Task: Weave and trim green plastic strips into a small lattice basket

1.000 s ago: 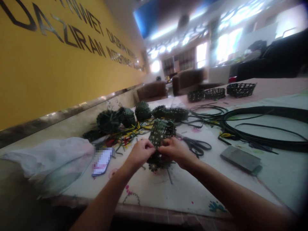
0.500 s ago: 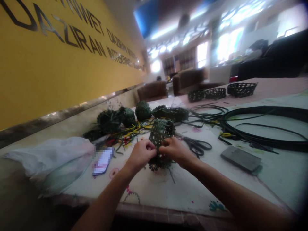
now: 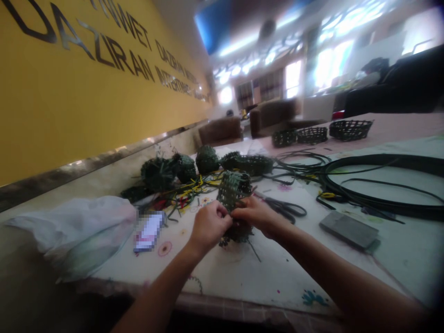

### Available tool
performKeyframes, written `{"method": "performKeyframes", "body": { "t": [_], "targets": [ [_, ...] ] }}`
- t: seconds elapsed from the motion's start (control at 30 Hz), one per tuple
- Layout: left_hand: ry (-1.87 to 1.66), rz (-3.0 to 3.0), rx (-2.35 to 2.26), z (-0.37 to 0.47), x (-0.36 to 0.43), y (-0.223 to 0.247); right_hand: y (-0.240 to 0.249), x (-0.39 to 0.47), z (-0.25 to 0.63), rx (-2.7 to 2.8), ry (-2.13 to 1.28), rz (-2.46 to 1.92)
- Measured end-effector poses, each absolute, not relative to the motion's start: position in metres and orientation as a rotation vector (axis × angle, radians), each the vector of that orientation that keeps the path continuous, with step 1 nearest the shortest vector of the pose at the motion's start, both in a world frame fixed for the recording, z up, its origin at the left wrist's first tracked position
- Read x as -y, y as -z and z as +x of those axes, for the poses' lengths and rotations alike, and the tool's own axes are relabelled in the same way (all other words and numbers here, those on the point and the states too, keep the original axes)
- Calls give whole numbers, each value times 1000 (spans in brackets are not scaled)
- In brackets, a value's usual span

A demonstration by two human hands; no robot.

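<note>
A dark green woven basket (image 3: 234, 185) lies on its side on the patterned white tablecloth, straight ahead of me. Both hands work at its near part, their fingertips close together. My left hand (image 3: 211, 223) is closed, thumb and fingers pinched on the weave from the left. From the right, my right hand (image 3: 258, 214) pinches a strip of the same basket. The strip ends between the fingers are too small to make out. Scissors (image 3: 289, 209) with dark handles lie just beyond my right hand, their blades partly hidden.
Several woven green pieces (image 3: 207, 159) stand at the back, with yellow and red strips before them. A large coil of dark strip (image 3: 328, 173) and a grey block (image 3: 348, 230) lie right. A plastic bag (image 3: 86, 231) and a blurred-out phone-like object (image 3: 149, 232) sit left, near the yellow wall (image 3: 86, 106).
My left hand has moved slightly right, closer to my right hand. The near end of the basket has shifted a little to the right.
</note>
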State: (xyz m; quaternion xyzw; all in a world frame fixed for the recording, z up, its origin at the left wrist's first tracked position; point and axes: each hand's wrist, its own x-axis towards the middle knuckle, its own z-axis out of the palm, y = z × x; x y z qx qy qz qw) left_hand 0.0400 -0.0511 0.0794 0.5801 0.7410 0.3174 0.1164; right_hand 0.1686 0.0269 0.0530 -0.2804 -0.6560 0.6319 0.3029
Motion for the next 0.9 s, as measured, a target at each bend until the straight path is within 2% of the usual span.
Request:
{"method": "performKeyframes", "body": {
  "t": [0.43, 0.53, 0.73, 0.9],
  "targets": [
    [-870, 1803, -2276, 42, 55, -76, -53, -22, 169, 1836, -1397, -889],
    [-978, 1883, -2163, 39, 58, -73, -53, -23, 169, 1831, -1424, -854],
    [-1407, 2006, -2054, 28, 60, -58, -55, -28, 172, 1781, -1595, -765],
    [-1517, 1733, -1864, 14, 41, -40, -58, -32, 175, 1731, -1664, -728]
  ]
}}
